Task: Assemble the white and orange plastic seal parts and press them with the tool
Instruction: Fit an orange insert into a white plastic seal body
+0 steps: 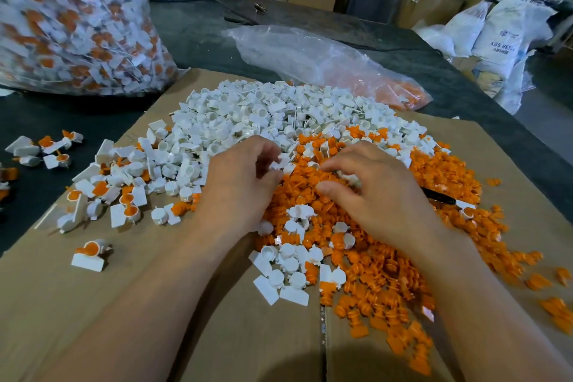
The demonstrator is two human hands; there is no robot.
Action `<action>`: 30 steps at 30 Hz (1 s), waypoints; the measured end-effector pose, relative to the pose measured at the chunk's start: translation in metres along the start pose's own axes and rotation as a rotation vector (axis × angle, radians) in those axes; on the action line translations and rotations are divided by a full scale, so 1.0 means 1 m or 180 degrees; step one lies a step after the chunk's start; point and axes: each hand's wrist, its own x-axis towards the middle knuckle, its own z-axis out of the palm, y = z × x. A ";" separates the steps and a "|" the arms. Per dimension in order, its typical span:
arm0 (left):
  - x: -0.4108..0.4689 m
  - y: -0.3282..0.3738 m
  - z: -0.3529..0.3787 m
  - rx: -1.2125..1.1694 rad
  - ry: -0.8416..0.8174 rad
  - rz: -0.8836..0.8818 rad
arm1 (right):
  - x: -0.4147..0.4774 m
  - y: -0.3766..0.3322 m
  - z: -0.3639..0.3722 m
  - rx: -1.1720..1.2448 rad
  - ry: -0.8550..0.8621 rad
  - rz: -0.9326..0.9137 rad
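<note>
1. A cardboard sheet (93, 304) covers the near tabletop, and two bare forearms reach forward across it.
2. A heap of orange parts (387, 273) spreads over the near right, with a few white pieces mixed in.
3. The left hand (245, 177) is at the middle, thumb and curled fingers pinching a small white part (280, 163) where the two heaps meet.
4. The right hand (378, 192) is just beside it, fingers curled down onto the orange heap; I cannot tell if it holds anything.
5. A black tool (440, 196) lies on the orange heap, its near end hidden behind the right hand.
6. Assembled seals (124, 211), white with orange centres, are scattered to the left.
7. Beyond the hands lies a heap of white parts (263, 115).
8. Farther back lies a crumpled clear bag (325, 62), and at far left stands a large full bag (71, 18) of assembled seals.
</note>
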 end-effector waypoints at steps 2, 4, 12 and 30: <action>0.001 0.000 -0.001 0.0012 0.0016 -0.0006 | 0.004 -0.006 0.004 -0.0104 -0.0225 -0.0130; 0.001 0.001 -0.002 0.0039 0.0066 -0.0002 | 0.007 -0.010 0.010 -0.0158 -0.0393 -0.0145; 0.000 0.003 -0.005 -0.0205 -0.0020 -0.0148 | 0.022 -0.019 0.017 -0.0244 -0.0378 -0.0068; -0.002 0.008 -0.007 -0.1843 -0.0430 -0.0756 | 0.005 -0.001 0.009 0.2013 0.0696 0.0756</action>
